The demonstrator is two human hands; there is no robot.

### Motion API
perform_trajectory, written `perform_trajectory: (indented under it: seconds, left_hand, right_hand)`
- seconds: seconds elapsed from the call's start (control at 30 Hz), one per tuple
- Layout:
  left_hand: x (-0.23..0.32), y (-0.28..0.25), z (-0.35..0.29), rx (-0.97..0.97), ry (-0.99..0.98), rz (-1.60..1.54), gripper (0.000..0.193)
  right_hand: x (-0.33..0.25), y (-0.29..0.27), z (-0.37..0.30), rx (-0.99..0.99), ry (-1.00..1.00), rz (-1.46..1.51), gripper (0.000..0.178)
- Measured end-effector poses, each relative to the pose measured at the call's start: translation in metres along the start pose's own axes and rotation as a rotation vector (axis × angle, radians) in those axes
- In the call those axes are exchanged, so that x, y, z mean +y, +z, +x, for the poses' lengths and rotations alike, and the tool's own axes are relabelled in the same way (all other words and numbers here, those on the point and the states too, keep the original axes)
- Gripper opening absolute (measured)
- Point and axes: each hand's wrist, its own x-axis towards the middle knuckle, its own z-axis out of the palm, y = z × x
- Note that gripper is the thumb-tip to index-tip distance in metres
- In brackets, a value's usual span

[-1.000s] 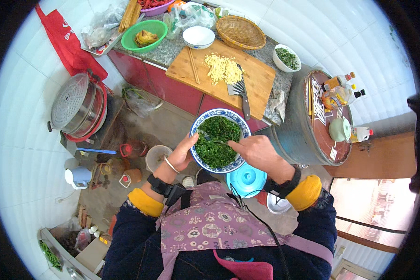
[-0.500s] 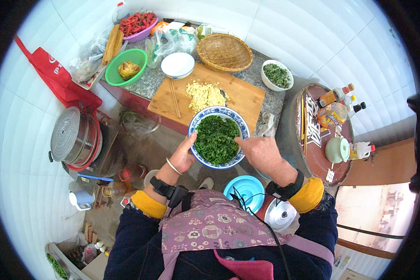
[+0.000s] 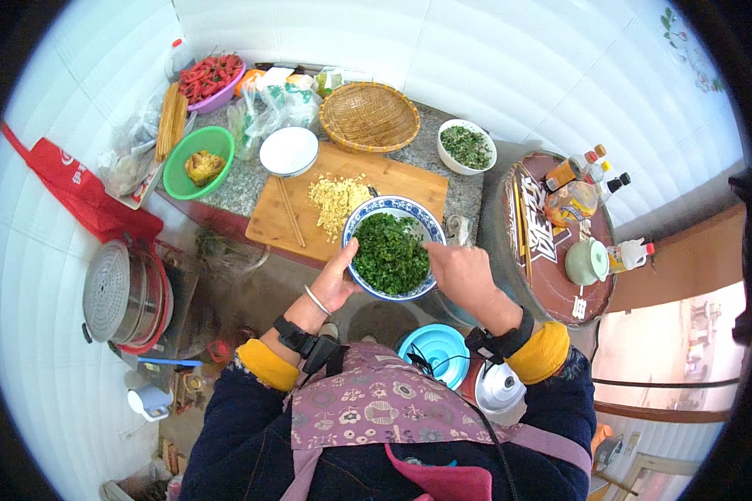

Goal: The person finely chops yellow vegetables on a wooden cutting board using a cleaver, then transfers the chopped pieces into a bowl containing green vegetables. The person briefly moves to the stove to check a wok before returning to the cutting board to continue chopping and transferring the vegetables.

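Upward opens round bowl [image 3: 423, 225] of chopped greens [image 3: 388, 255]; left hand [image 3: 335, 282] pinches rim; right hand [image 3: 466, 277]: fingers curled, hold unclear.

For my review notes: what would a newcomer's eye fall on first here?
Probably the blue-and-white bowl of chopped greens near the picture's middle, with the left hand gripping its left side and the right hand at its right rim. Next, the bright red peppers in a purple basin at the back left of the counter.
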Motion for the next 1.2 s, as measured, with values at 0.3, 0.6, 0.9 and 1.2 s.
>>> perform_trajectory:
  seconds: [0.3,0.6,0.9,1.2]
  left_hand:
    - [0.019,-0.003,0.008,-0.013,-0.041,0.075,0.062]
    - [0.025,-0.015,0.016,-0.007,-0.069,0.027,0.062]
    - [0.027,-0.015,0.012,-0.055,0.0,0.155,0.062]
    - [0.026,-0.017,0.02,0.003,-0.031,0.112,0.06]
  right_hand:
    - [-0.021,-0.012,0.011,-0.062,-0.169,-0.129,0.012]
    - [-0.044,-0.01,0.008,-0.222,-0.144,-0.177,0.012]
    - [-0.019,-0.007,0.017,-0.084,0.017,-0.262,0.004]
    - [-0.015,-0.009,0.015,-0.26,0.203,-0.255,0.012]
